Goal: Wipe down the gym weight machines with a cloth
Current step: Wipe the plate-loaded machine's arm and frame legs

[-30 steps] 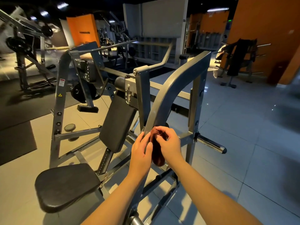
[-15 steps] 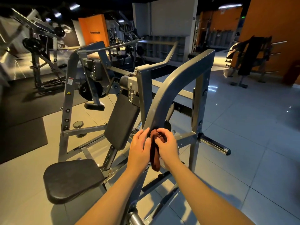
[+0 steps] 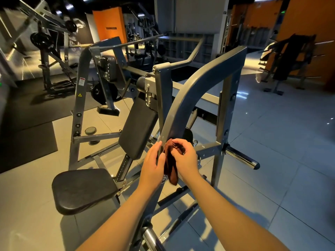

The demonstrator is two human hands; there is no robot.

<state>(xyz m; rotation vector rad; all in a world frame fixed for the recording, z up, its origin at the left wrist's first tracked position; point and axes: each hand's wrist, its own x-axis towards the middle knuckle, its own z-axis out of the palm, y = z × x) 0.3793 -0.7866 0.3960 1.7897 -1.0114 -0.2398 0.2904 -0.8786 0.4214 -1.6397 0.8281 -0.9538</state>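
A grey weight machine (image 3: 192, 91) with a black seat (image 3: 81, 189) and a black back pad (image 3: 137, 127) stands in front of me. Its curved grey arm (image 3: 183, 104) rises from the middle of the view. A dark brown cloth (image 3: 171, 167) hangs folded against the lower part of that arm. My right hand (image 3: 184, 156) pinches the cloth's top with the fingers. My left hand (image 3: 153, 163) lies flat against the cloth's left side and the arm. The cloth's lower end dangles free between my wrists.
A chrome weight peg (image 3: 241, 157) sticks out to the right of the frame. Another chrome bar (image 3: 150, 238) is near my forearms at the bottom. Other machines (image 3: 47, 44) stand at the back left, a rack (image 3: 291, 58) at the back right. Black mats (image 3: 25, 142) lie left.
My view has shifted so the machine sits further right. Both hands stay on the cloth at the same spot on the arm; the fingers have regripped the cloth slightly.
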